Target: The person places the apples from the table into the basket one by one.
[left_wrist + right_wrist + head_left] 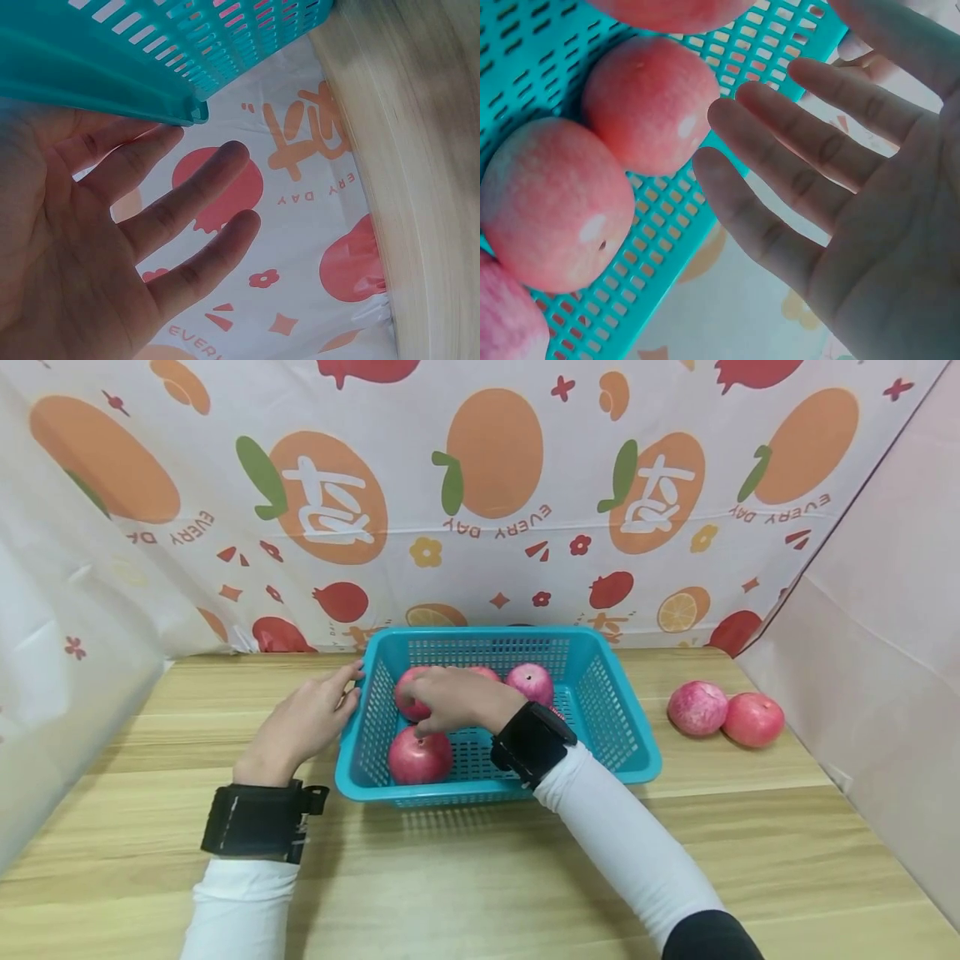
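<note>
A teal plastic basket with slotted walls stands on the table and holds several round pink-red fruits, apple-like in look. My left hand is at the basket's left side, its fingertips against the rim; in the left wrist view two fingers stretch free below the rim. Over the left half of the basket is my right hand, fingers extended and nothing held. Under its thumb lies the front-left fruit. Its fingertips come close to another fruit in the right wrist view; whether they touch is unclear. A purplish fruit sits at the back.
Two more fruits, one mottled and one plain pink-red, lie side by side on the wooden table to the basket's right. Behind the basket hangs a fruit-printed white cloth, and pale sheeting borders the right side.
</note>
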A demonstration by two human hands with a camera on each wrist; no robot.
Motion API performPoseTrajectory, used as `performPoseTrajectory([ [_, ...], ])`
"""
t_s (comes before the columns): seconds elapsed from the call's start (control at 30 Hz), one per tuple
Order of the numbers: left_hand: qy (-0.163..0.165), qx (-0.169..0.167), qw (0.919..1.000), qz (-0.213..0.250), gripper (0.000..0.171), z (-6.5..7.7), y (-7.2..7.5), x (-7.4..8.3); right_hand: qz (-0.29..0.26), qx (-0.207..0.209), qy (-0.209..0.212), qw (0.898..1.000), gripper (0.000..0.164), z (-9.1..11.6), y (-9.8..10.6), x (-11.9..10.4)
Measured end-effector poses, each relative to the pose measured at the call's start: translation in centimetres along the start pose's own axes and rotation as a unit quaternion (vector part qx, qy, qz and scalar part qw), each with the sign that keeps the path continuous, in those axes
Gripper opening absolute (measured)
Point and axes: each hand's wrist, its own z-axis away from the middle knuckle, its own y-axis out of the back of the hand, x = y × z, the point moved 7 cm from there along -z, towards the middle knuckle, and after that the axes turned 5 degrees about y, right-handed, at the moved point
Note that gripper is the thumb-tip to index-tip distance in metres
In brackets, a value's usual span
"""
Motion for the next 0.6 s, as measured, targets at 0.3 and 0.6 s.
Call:
performPoseTrajectory([
  [0.3, 0.001, 0.016, 0.9999, -0.005, 0.051, 0.0, -0.1, -0.2, -0.009, 0.037, -0.027, 0.999, 0.04, 1.9, 1.3, 1.4],
  [0.6, -0.002, 0.016, 0.9998, -0.007, 0.051, 0.1, 0.0, -0.1, -0.016, 0.049, -0.042, 0.998, 0.039, 3.0, 2.0, 2.3],
])
